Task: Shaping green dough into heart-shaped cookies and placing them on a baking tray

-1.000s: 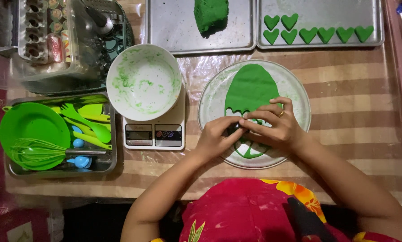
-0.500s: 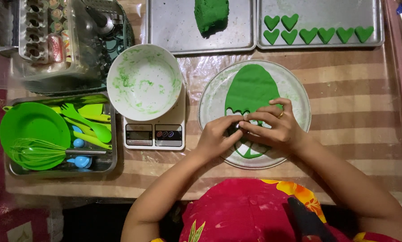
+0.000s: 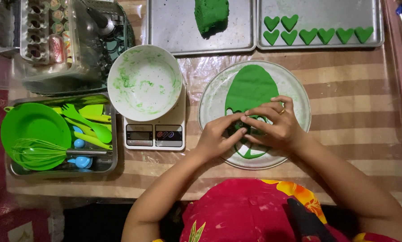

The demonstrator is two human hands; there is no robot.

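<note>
Left hand point(image 3: 216, 136): fingers curled, tips pressed on the green dough sheet point(image 3: 251, 87)
Right hand point(image 3: 272, 123): fingers bent narrow over the same spot, touching the left; anything gripped beneath is hidden
Dough sheet: flat on the round plate point(image 3: 299, 96), mid-desk
Beside plate: smeared white bowl point(image 3: 145, 83) on a kitchen scale point(image 3: 155, 132)
Far tray point(image 3: 319, 13): green heart shapes point(image 3: 315, 31) in rows

A table point(image 3: 353, 121) under a tan-and-cream striped cloth with clear plastic over it fills the view.
</note>
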